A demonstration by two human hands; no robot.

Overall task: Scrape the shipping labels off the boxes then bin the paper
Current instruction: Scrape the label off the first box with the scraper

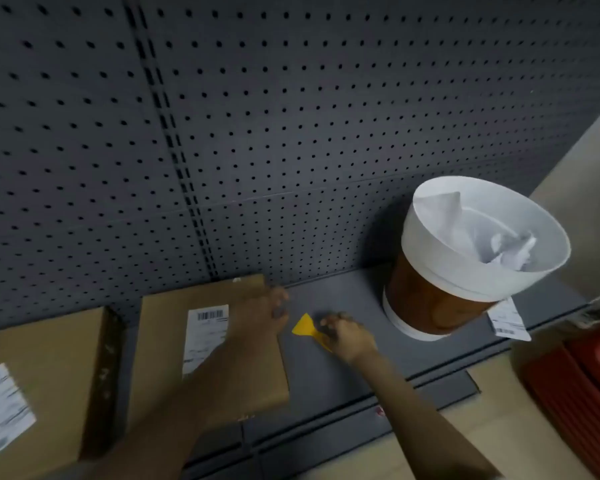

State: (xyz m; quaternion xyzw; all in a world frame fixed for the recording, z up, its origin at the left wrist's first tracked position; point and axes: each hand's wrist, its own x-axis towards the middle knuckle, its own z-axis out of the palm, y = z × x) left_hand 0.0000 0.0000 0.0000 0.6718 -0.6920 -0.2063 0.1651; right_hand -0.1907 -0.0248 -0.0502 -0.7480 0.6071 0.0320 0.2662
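Two cardboard boxes lie on a grey shelf [354, 372]. The middle box [163, 344] carries a white shipping label [203, 337] with a barcode. My left hand [262, 315] rests on that box's far right corner, fingers curled over its edge. My right hand [345, 336] grips the handle of a yellow scraper [305, 326] lying on the shelf just right of the box, blade pointing left. A second box [49, 375] at the left bears another label [0, 410]. A brown bin [440, 306] with a white liner holds crumpled paper [499, 251].
A loose label [508, 320] lies on the shelf beside the bin's base. A grey pegboard wall [257, 133] rises behind the shelf. A red crate [582, 393] stands on the tan floor at the right.
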